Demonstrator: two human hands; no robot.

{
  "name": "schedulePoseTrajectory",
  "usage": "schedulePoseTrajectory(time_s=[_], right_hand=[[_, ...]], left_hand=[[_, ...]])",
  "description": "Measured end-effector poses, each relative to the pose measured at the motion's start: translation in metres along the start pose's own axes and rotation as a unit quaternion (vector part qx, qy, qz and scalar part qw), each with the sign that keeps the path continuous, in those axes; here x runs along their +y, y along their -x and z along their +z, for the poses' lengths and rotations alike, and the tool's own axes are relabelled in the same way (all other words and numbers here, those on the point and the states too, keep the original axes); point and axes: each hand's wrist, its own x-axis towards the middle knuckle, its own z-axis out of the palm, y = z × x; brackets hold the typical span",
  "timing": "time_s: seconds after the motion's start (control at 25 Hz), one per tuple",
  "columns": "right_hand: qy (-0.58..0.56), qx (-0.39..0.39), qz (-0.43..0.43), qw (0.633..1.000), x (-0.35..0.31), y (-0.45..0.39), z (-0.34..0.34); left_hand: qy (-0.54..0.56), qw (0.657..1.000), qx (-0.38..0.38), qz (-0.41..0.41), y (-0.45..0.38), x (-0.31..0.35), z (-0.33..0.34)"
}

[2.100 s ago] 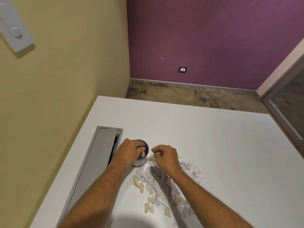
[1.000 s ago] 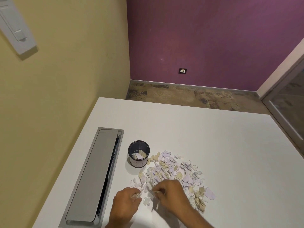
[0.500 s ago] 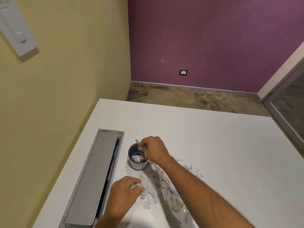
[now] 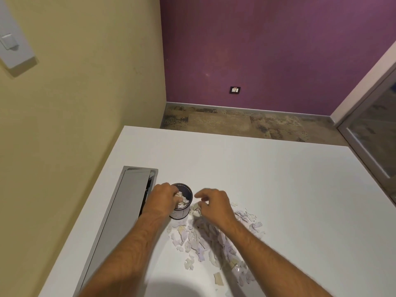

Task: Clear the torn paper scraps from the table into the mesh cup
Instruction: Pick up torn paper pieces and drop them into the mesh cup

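Observation:
A small dark mesh cup (image 4: 183,211) stands on the white table (image 4: 267,189), holding several pale scraps. My left hand (image 4: 161,199) is over the cup's left rim with its fingertips pinched on paper scraps at the opening. My right hand (image 4: 214,205) hovers just right of the cup, fingers loosely curled and apart, nothing visible in them. A pile of torn paper scraps (image 4: 205,241), white, lilac and beige, lies on the table below and right of the cup, partly hidden under my right forearm.
A long grey cable hatch (image 4: 120,213) is set in the table just left of the cup. A yellow wall runs along the table's left side. The table's far edge lies well beyond the cup, with floor past it.
My left hand rose from the near scraps to the cup's rim with paper. My right hand left the cup mouth and moved right, fingers now apart.

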Motion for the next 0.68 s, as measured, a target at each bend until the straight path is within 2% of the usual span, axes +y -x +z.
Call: schedulePoseTrajectory(time_s=[0.08,0.2,0.24,0.32,0.4,0.48,0.6,0.68], right_hand=[[0.028,-0.023,0.015,0.999,0.015,0.022,0.008],[0.101,-0.048,-0.014,0.994,0.033,0.059,0.029],[0.144,-0.060,-0.038,0.987,0.037,0.069,0.036],[0.217,-0.106,-0.073,0.968,0.041,0.084,0.050],[0.254,-0.154,-0.080,0.951,0.042,0.092,0.062],[0.275,-0.172,-0.081,0.943,0.041,0.093,0.072],[0.273,-0.167,-0.082,0.944,0.041,0.095,0.083],[0.269,-0.151,-0.079,0.948,0.045,0.095,0.086]], left_hand=[[-0.001,1.000,0.001,0.004,0.002,-0.004,0.007],[0.036,0.990,0.100,0.091,0.022,-0.009,0.015],[0.033,0.983,0.106,0.144,0.031,-0.012,0.019],[-0.002,0.974,0.049,0.223,0.047,-0.023,0.033],[-0.061,0.975,-0.044,0.207,0.059,-0.033,0.052],[-0.113,0.979,-0.092,0.144,0.066,-0.042,0.072],[-0.182,0.972,-0.108,0.100,0.073,-0.042,0.087],[-0.170,0.976,-0.090,0.103,0.074,-0.041,0.091]])
